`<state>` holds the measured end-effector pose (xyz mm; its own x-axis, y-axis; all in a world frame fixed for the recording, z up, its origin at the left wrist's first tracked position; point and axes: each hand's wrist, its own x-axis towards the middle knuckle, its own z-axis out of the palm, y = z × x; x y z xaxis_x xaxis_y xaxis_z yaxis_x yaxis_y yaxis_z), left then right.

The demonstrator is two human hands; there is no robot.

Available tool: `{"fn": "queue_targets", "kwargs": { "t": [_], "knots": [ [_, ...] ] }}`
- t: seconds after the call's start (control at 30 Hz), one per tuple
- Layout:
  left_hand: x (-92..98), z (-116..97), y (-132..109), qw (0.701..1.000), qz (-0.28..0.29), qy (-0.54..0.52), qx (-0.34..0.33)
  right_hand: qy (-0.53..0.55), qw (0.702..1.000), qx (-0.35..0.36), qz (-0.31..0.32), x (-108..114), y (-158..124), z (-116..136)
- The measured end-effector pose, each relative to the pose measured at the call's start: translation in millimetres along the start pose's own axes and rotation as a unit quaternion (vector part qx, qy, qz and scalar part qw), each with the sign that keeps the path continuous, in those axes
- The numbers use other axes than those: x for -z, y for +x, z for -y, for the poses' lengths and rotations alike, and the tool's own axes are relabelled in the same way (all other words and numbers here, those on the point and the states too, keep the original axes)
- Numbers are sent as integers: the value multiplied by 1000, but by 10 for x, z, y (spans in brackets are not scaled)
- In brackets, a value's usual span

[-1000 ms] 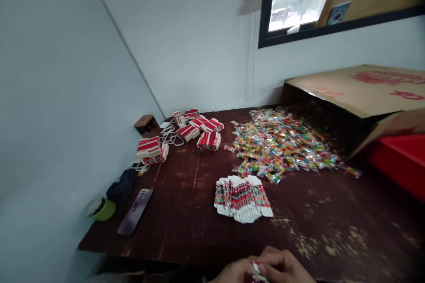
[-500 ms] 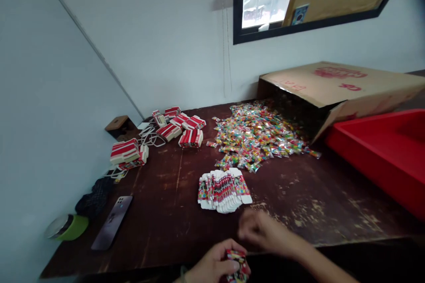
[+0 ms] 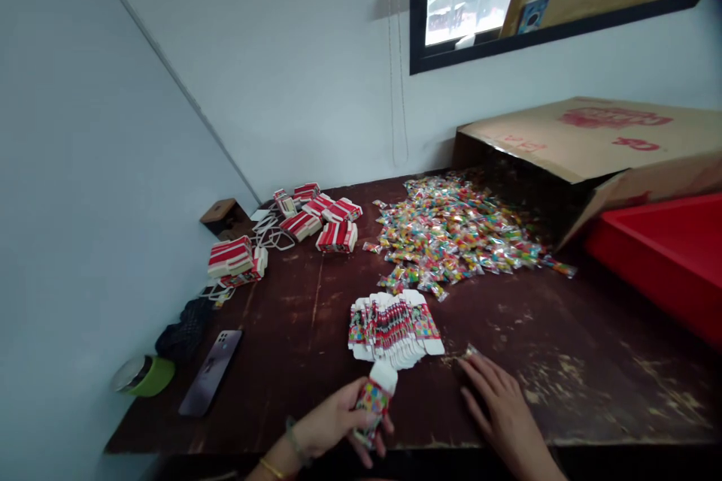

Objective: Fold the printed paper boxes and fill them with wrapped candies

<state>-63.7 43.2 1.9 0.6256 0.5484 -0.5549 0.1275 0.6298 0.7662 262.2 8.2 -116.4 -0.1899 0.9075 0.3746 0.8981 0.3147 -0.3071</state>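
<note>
My left hand (image 3: 338,421) is closed on a small printed carton (image 3: 373,402) above the table's front edge. The carton is colourful, with a white flap standing up at its top end. My right hand (image 3: 499,402) rests low over the table to the right, fingers stretched forward and thumb apart. A small shiny bit (image 3: 471,351) shows at its fingertips; what it is, I cannot make out. Just beyond my hands lies a fanned stack of flattened cartons (image 3: 395,327) with white flaps. Behind that spreads a big heap of small clear packets of colourful candy (image 3: 451,229).
Bundles of red-and-white cartons (image 3: 338,236) lie at the back left beside white cables (image 3: 275,237). A phone (image 3: 211,372), a green-banded roll (image 3: 150,376) and dark cloth (image 3: 186,327) are along the left. At right stand an open cardboard box (image 3: 598,131) and a red tray (image 3: 648,270).
My right hand has moved right and its fingers have opened out onto the table. The carton in my left hand has risen slightly, its white flap now showing. The view has shifted a little.
</note>
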Motion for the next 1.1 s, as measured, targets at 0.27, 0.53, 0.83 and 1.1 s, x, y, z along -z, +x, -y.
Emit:
{"fn": "queue_targets", "kwargs": {
  "t": [0.27,0.53,0.83,1.1],
  "knots": [
    [-451,60,635,993,-80,-52,-68,321,941,-102,-12,436,-81,766],
    [-644,91,598,999,-34,8,-41,439,882,-170,23,668,832,804],
    [-758,103,600,990,-93,36,-101,466,848,-244,-58,472,604,1155],
    [-634,39,576,994,-84,-66,-35,689,638,-338,68,582,492,950]
  ]
}}
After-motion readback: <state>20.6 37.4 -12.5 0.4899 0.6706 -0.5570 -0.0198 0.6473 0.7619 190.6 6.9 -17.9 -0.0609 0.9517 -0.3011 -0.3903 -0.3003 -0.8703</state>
